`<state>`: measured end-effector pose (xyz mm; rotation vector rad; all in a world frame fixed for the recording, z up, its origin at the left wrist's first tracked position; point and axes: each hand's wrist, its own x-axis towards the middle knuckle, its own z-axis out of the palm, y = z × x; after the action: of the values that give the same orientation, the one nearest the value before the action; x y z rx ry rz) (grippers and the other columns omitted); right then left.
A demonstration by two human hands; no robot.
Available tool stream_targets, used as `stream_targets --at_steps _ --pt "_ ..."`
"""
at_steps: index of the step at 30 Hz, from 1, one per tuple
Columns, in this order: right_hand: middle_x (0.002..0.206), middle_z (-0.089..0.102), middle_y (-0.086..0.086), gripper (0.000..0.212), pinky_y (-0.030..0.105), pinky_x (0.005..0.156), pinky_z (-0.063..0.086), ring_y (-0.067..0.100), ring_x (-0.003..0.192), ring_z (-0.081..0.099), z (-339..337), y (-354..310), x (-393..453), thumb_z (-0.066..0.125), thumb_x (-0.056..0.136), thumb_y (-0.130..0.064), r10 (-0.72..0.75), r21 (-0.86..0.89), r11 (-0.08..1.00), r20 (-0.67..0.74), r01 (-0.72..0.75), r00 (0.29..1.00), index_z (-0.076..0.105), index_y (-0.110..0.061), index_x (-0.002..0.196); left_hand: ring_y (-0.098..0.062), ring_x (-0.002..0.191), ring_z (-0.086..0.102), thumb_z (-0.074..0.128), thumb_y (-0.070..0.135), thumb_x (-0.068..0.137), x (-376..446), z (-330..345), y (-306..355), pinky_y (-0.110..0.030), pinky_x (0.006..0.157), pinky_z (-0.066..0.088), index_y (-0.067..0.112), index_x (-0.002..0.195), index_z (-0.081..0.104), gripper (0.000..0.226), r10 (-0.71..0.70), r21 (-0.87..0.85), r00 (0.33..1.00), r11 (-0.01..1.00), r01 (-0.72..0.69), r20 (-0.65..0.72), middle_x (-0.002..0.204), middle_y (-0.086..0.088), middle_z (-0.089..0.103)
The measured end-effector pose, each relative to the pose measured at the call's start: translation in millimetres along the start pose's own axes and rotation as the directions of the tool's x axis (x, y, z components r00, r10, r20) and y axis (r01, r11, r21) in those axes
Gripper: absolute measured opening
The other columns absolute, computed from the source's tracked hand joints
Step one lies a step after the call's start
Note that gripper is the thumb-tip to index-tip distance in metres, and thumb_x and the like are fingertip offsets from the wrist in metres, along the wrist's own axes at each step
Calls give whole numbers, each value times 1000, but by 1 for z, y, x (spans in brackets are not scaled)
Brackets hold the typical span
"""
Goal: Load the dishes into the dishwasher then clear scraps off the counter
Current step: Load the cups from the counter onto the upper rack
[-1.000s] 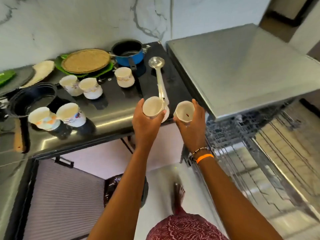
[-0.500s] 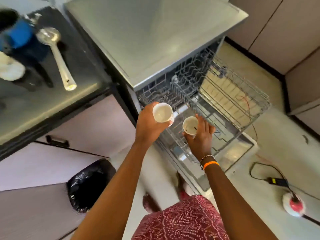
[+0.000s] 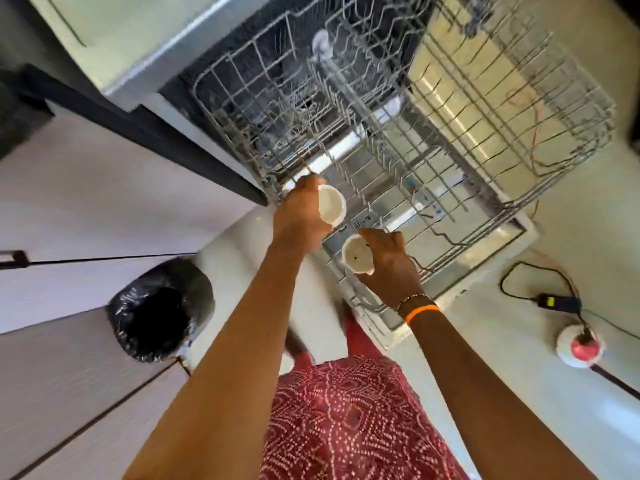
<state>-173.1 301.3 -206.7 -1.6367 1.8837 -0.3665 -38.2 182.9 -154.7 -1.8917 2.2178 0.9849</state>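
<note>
Gripping one white cup (image 3: 331,205) in your left hand (image 3: 300,213), fingers curled round its wall, mouth tipped toward you so the pale inside shows. Your right hand (image 3: 391,262) wraps a second white cup (image 3: 356,253) the same way; a dark speck sits at the bottom of that one. Orange band (image 3: 422,312) and a beaded bracelet (image 3: 415,299) on your right wrist.

Both cups are held over the near left corner of the lower wire rack (image 3: 398,188), which is pulled out over the open dishwasher door (image 3: 485,268). Left cup farther and a little to the left; right cup nearer. Cups close together, not touching. Whether either cup touches the rack wires, you cannot tell from here.

A second wire rack (image 3: 512,109) sits higher, far right, drawn out past the lower one. Dishwasher body (image 3: 145,50) at far left, steel top showing.

Near left on the floor: a bin lined with a black bag (image 3: 159,306), against pale cabinet fronts (image 3: 69,202). Right side of the floor: a black adapter (image 3: 557,302) with a yellow-green label and trailing cable, and nearer, a round white and red object (image 3: 580,346). Red patterned garment (image 3: 346,420) at the near edge.
</note>
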Motion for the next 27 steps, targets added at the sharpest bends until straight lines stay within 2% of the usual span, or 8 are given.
stream_targets --at_steps 3,7,13,17,21,24,25,27 --pt "128 54 6 68 43 70 54 29 120 42 11 3 6 78 68 -20 -19 -5 1000 74 20 997 49 -16 129 -28 112 54 71 5 73 8 9 -1 -40 84 47 18 129 40 66 55 176 998 982 -61 41 129 -5 46" --pt "120 59 9 69 43 55 56 37 112 49 16 3 7 78 61 -1 -66 -85 994 87 73 994 53 -11 125 -28 109 57 72 6 73 13 18 0 -41 82 49 16 130 35 68 53 357 994 930 -85 96 126 -6 49" --pt "134 49 11 69 45 89 44 37 119 40 13 13 9 65 71 6 -24 18 1000 164 22 986 45 -11 135 -29 108 58 67 11 80 14 26 -2 -39 82 48 15 134 35 63 50 503 993 859 -97 105 123 -8 56" --pt "127 54 11 63 39 96 37 35 115 46 4 18 16 72 69 -6 -5 38 999 225 -3 974 52 -12 129 -29 114 56 63 9 84 13 23 1 -36 88 47 15 139 36 61 68 506 990 854 -124 127 128 -8 55" --pt "116 60 14 46 36 92 41 34 107 53 -13 3 25 70 70 -1 14 75 997 164 -26 986 62 -8 114 -26 121 52 56 6 87 -1 10 7 -39 93 47 19 137 43 53 56 154 997 986 -65 61 134 -5 53" --pt "106 65 16 33 35 84 48 33 92 61 -26 -20 30 65 72 4 3 194 981 72 -17 997 66 -4 104 -22 112 57 56 7 85 -20 -3 8 -34 89 51 16 125 55 41 4 -165 998 986 -14 -60 125 -4 58" --pt "104 66 16 29 33 82 49 32 87 63 -30 -30 32 65 73 4 10 230 973 36 -18 999 67 -4 101 -19 106 58 57 7 84 -26 -8 8 -29 87 52 14 120 59 37 -51 -292 994 956 21 -96 120 -3 60" --pt "99 67 14 22 26 76 47 28 78 63 -36 -59 38 64 74 3 -14 293 956 -17 18 1000 68 -4 94 -10 95 57 56 6 85 -43 -25 4 -6 76 44 10 113 63 29 -180 -468 968 880 80 -174 110 0 63"
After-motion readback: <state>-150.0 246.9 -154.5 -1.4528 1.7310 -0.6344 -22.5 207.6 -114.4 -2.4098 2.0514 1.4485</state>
